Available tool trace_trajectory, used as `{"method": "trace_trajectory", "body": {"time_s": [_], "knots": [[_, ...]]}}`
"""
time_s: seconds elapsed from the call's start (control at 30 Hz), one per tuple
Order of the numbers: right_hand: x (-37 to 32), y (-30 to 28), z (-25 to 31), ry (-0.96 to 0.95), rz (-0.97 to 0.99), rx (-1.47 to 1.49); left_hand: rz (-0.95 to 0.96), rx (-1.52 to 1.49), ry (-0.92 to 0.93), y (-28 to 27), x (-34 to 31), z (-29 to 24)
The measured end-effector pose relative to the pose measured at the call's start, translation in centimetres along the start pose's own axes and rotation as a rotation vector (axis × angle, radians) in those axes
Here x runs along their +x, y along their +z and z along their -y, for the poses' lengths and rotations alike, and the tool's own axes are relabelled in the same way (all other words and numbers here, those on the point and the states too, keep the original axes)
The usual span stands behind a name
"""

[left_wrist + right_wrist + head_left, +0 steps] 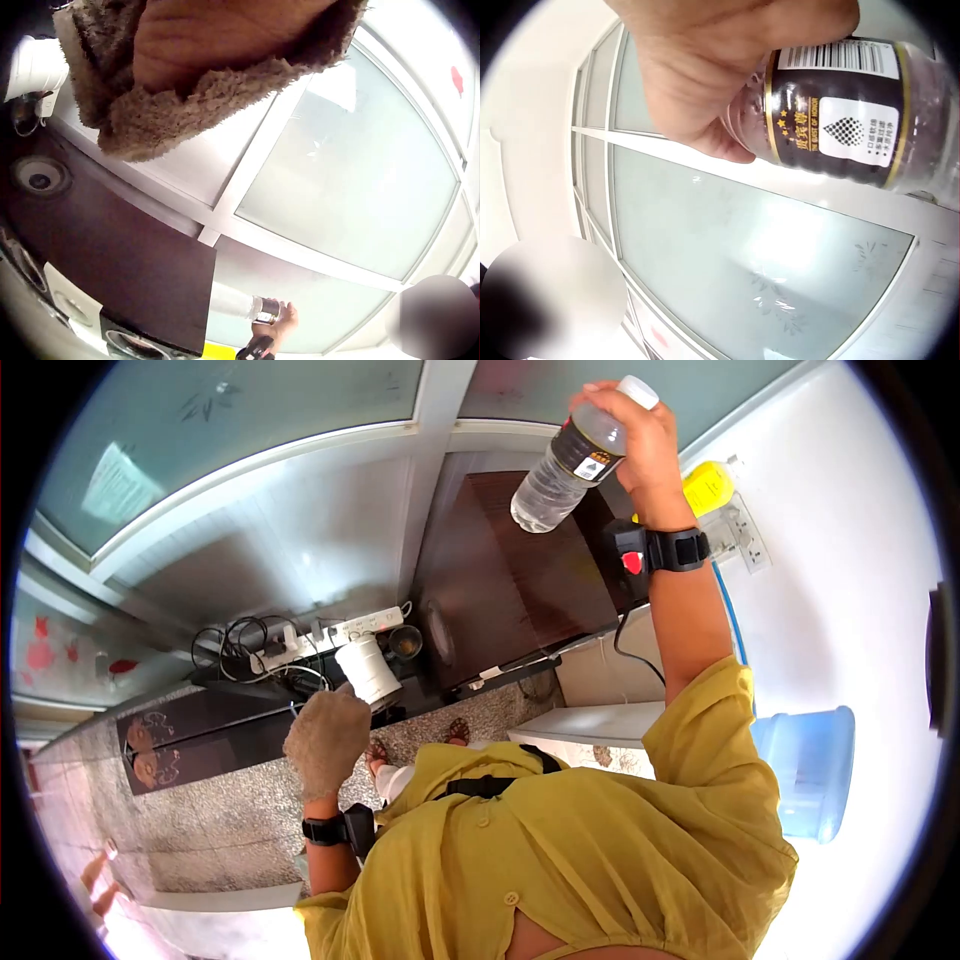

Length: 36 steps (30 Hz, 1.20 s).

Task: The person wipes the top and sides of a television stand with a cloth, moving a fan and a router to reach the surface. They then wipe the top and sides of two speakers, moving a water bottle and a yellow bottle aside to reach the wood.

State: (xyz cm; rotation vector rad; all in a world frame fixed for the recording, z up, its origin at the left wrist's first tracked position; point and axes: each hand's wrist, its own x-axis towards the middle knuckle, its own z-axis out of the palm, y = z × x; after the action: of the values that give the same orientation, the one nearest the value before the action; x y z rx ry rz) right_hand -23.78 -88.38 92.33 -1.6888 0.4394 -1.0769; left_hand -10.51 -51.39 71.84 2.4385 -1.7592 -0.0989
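Observation:
In the head view my right hand [650,445] holds a clear plastic bottle [574,468] by its upper part, fingers curled round it near the white cap. The bottle is tilted above a dark brown cabinet, with clear liquid inside. Its black and gold label [840,112] faces the right wrist camera, beside my gripping right hand [705,67]. A fuzzy brown cloth [172,120] covers my left hand [328,745], whose fingers are hidden; part of the bare left hand [217,37] shows within it.
A white roll [368,670], a power strip [375,623] and tangled black cables [245,645] lie beside the dark cabinet [530,560]. Frosted glass panels [250,440] stand behind. At the right are a yellow bottle [708,488], a wall socket [748,535] and a blue water jug [815,770].

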Motion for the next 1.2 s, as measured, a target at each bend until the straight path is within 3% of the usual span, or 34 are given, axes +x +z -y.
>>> {"method": "trace_trajectory", "body": {"time_s": [0.07, 0.27, 0.37, 0.47, 0.57, 0.6, 0.7, 0.77, 0.8, 0.83, 0.87, 0.9, 0.97, 1.0, 1.07, 1.1, 1.2], "knots": [[0.8, -0.1, -0.2, 0.033, 0.031, -0.061, -0.114, -0.03, 0.05, -1.3, -0.1, -0.5], [1.0, -1.4, 0.5, 0.114, 0.178, -0.164, -0.023, -0.023, 0.193, -0.9, 1.7, -0.8], [0.9, -2.8, 1.2, 0.231, 0.32, -0.057, -0.071, -0.07, 0.131, -0.1, 2.4, -1.4], [0.1, -3.1, 0.8, 0.136, 0.318, -0.029, -0.068, -0.128, 0.074, -2.4, 3.2, -2.5], [-1.4, -4.6, 1.2, 0.083, 0.27, -0.035, -0.221, -0.124, 0.183, -2.8, 3.5, -2.3], [-1.9, -5.0, 1.1, -0.054, 0.027, -0.198, -0.26, -0.139, 0.151, -3.7, 3.4, -2.3], [-7.8, -3.8, 3.5, -0.172, -0.328, -0.249, -0.279, -0.242, 0.171, -4.5, 3.0, -1.4], [-12.9, -2.9, 3.7, -0.176, -0.23, -0.126, -0.355, -0.254, 0.184, -4.6, 2.7, -1.3], [-15.4, -2.6, 3.0, -0.191, -0.068, -0.224, -0.291, -0.516, 0.1, -3.8, 2.6, -1.4], [-17.8, -0.9, 2.8, -0.082, 0.089, -0.163, -0.216, -0.776, 0.016, -2.5, 2.6, -1.7], [-20.2, 2.0, 3.1, 0.04, 0.172, -0.31, -0.13, -1.033, -0.069, -1.8, 2.7, -2.1], [-21.2, 3.0, 2.2, -0.022, 0.43, -0.384, -0.081, -0.806, 0.078, -3.2, 3.2, -2.8], [-23.1, 6.4, 2.0, 0.136, 0.579, -0.352, -0.004, -0.346, 0.372, -7.0, 4.6, -4.7], [-24.1, 7.1, 1.3, 0.231, 0.603, -0.307, 0.181, -0.521, 0.307, -6.8, 4.9, -5.3], [-26.2, 6.2, -2.2, 0.211, 0.633, -0.296, 0.575, -0.838, 0.158, -5.0, 5.3, -6.3], [-27.2, 5.8, -3.4, 0.199, 0.647, -0.292, 0.878, -0.93, 0.13, -2.3, 5.8, -6.2], [-29.5, 3.1, -2.7, 0.394, 0.524, -0.301, 0.037, -0.93, 0.874, 2.6, 4.6, -5.3]]}}
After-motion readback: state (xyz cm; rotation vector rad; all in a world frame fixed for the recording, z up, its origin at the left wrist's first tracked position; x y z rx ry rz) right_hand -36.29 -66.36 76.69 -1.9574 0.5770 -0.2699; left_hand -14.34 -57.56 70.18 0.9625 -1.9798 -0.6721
